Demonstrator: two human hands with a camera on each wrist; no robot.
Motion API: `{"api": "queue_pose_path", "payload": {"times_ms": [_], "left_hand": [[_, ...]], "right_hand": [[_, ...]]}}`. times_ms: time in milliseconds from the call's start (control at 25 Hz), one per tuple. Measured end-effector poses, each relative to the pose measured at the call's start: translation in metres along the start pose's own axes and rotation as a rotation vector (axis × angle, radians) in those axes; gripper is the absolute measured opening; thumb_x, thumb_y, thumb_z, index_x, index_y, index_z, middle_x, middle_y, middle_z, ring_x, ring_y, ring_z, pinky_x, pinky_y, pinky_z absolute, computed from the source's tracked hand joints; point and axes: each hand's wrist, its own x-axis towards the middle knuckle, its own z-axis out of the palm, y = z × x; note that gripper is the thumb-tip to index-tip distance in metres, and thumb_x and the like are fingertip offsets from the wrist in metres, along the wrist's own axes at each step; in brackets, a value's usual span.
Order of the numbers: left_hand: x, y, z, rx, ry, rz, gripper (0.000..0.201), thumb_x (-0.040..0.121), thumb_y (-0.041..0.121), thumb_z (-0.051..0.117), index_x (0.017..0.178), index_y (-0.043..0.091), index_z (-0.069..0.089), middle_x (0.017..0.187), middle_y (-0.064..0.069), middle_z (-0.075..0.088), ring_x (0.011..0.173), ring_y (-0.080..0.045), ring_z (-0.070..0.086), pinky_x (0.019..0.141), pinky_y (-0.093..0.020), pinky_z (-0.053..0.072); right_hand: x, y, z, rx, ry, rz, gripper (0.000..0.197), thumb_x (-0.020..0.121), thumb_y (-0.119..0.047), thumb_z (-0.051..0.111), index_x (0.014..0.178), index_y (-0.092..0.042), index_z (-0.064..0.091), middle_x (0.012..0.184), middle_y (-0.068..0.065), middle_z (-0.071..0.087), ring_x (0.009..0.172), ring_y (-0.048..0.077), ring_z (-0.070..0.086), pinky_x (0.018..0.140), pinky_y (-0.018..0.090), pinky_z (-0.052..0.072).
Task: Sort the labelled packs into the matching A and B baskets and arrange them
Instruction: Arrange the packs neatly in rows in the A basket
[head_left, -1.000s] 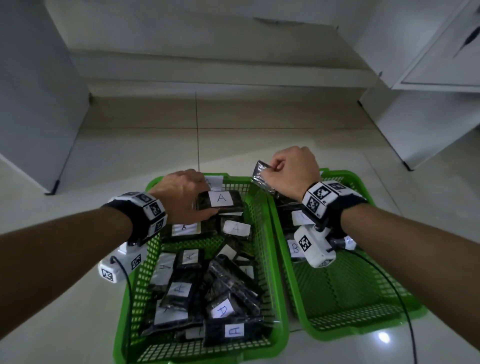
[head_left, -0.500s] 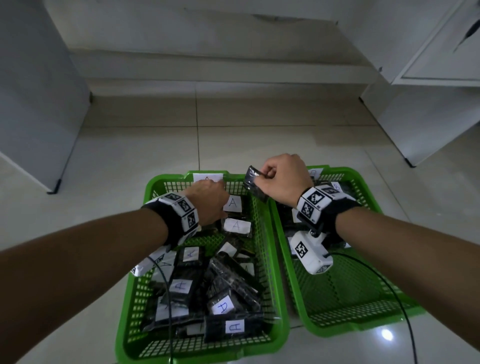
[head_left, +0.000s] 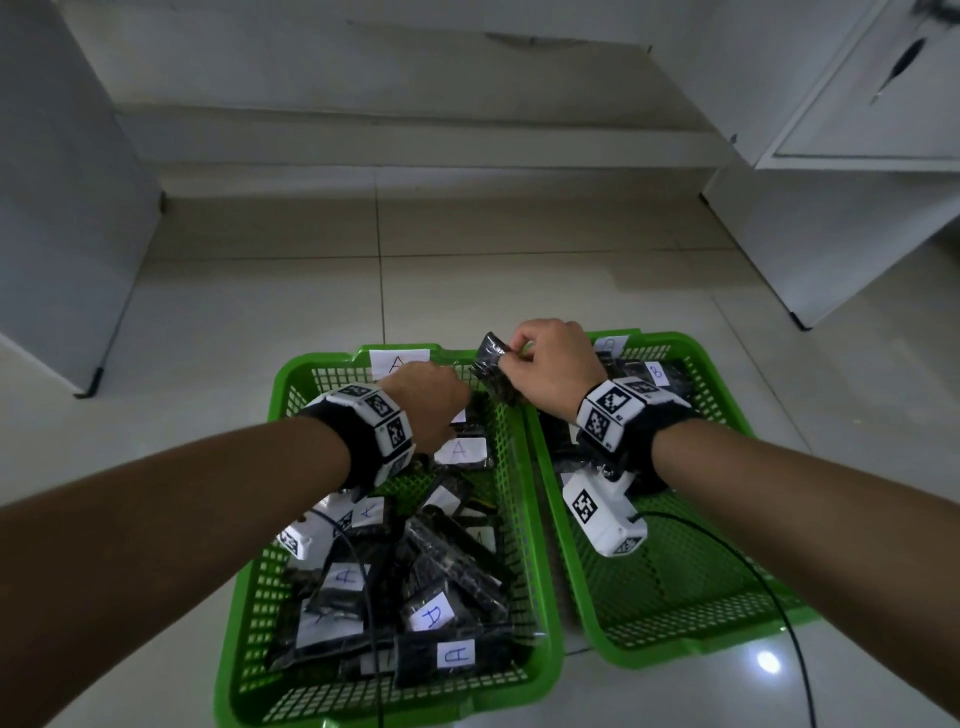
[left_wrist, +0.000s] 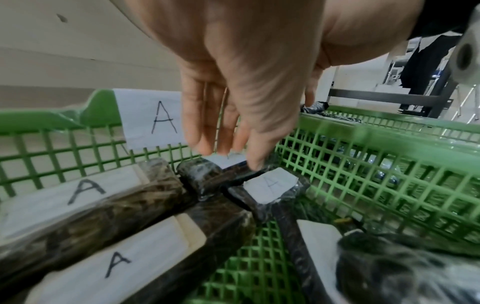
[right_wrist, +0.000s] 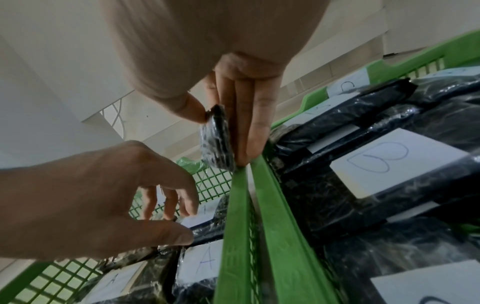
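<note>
Two green baskets stand side by side on the floor. Basket A (head_left: 322, 362) on the left holds several black packs with A labels (left_wrist: 85, 189). Basket B (head_left: 662, 340) on the right holds B-labelled packs (right_wrist: 384, 160) at its far end. My left hand (head_left: 441, 387) reaches into the far right corner of basket A, where its straight fingers (left_wrist: 255, 158) touch a small A pack (left_wrist: 270, 185). My right hand (head_left: 519, 358) pinches a black pack (head_left: 491, 371) between thumb and fingers (right_wrist: 244, 127), above the two adjoining rims (right_wrist: 236, 205). That pack's label is hidden.
The near half of basket B (head_left: 675, 571) shows bare mesh. A grey cabinet (head_left: 62, 208) stands at the left and white cabinets (head_left: 857, 197) at the right. A low step (head_left: 415, 140) runs along the back. Wrist-camera cables (head_left: 769, 597) trail over both baskets.
My left hand has let go of the A pack it pressed and slid right to the far right corner of basket A. My right hand keeps its pack over the rims.
</note>
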Motion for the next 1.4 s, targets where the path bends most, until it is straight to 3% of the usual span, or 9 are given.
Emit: {"api": "queue_pose_path", "payload": {"times_ms": [120,240,320,520,640,760,1080,1280,1400], "left_hand": [[0.002,-0.006,0.002,-0.139,-0.033,-0.026,0.025,0.089,0.034,0.064,0.107,0.016,0.064,0.109,-0.004,0.064,0.103,-0.023,0.062,0.090,-0.037,0.053],[-0.006,-0.032,-0.011,-0.237,0.058,-0.067,0.016,0.087,0.027,0.052,0.078,0.019,0.061,0.080,0.001,0.064,0.076,-0.017,0.064,0.073,-0.036,0.058],[-0.018,-0.056,-0.021,-0.185,0.053,-0.103,0.016,0.082,0.024,0.051,0.074,0.018,0.063,0.072,0.001,0.064,0.068,-0.018,0.064,0.065,-0.031,0.056],[-0.048,-0.082,0.003,-0.066,-0.172,-0.085,0.005,0.075,0.021,0.070,0.079,0.019,0.073,0.087,0.005,0.073,0.084,-0.017,0.070,0.074,-0.023,0.051],[-0.053,-0.083,0.008,-0.061,-0.161,-0.052,0.013,0.078,0.013,0.063,0.086,0.016,0.073,0.089,0.001,0.071,0.090,-0.022,0.069,0.078,-0.025,0.051],[-0.058,-0.080,0.008,-0.091,-0.071,-0.021,0.017,0.082,0.021,0.061,0.093,0.015,0.073,0.092,0.002,0.071,0.090,-0.022,0.068,0.083,-0.030,0.055],[-0.077,-0.059,0.014,-0.124,-0.196,0.008,0.021,0.087,0.024,0.068,0.106,0.016,0.072,0.104,0.001,0.070,0.100,-0.017,0.064,0.089,-0.028,0.052],[-0.078,-0.053,0.016,-0.278,-0.078,0.093,0.016,0.089,0.031,0.065,0.103,0.025,0.070,0.100,0.011,0.070,0.094,-0.006,0.064,0.093,-0.028,0.052],[-0.076,-0.035,0.013,-0.365,-0.087,0.191,0.033,0.082,0.045,0.071,0.109,0.026,0.066,0.102,0.013,0.065,0.088,-0.003,0.058,0.080,-0.021,0.048]], "right_hand": [[-0.006,-0.003,-0.006,-0.034,0.017,-0.039,0.018,0.090,-0.028,0.060,0.087,-0.010,0.057,0.062,0.000,0.061,0.051,0.016,0.053,0.049,0.029,0.043],[-0.012,-0.004,-0.008,-0.020,-0.050,-0.140,0.015,0.095,-0.025,0.056,0.092,-0.013,0.047,0.062,-0.001,0.059,0.047,0.015,0.054,0.041,0.030,0.040],[-0.015,-0.007,-0.005,-0.023,-0.084,-0.205,0.018,0.095,-0.027,0.058,0.091,-0.015,0.045,0.061,-0.003,0.058,0.046,0.015,0.054,0.042,0.032,0.042],[-0.018,-0.017,0.008,-0.124,-0.194,-0.312,0.031,0.077,-0.033,0.075,0.090,-0.022,0.050,0.086,-0.006,0.058,0.074,0.015,0.054,0.061,0.032,0.047],[-0.022,-0.021,0.017,-0.205,-0.266,-0.346,0.040,0.073,-0.032,0.081,0.102,-0.024,0.053,0.100,-0.008,0.057,0.092,0.014,0.053,0.079,0.035,0.050],[-0.027,-0.021,0.017,-0.284,-0.295,-0.320,0.043,0.078,-0.030,0.081,0.112,-0.021,0.055,0.110,-0.005,0.056,0.099,0.015,0.053,0.085,0.034,0.048],[-0.025,-0.035,0.026,-0.473,-0.294,-0.280,0.027,0.086,-0.027,0.075,0.104,-0.014,0.060,0.107,-0.001,0.054,0.090,0.018,0.055,0.072,0.027,0.041],[-0.017,-0.040,0.036,-0.633,-0.311,-0.367,0.011,0.088,-0.017,0.069,0.093,-0.014,0.059,0.101,0.003,0.063,0.094,0.022,0.056,0.089,0.034,0.044],[-0.017,-0.039,0.042,-0.701,-0.326,-0.368,0.007,0.087,-0.014,0.067,0.092,-0.012,0.062,0.096,0.005,0.066,0.100,0.024,0.053,0.091,0.035,0.041]]}}
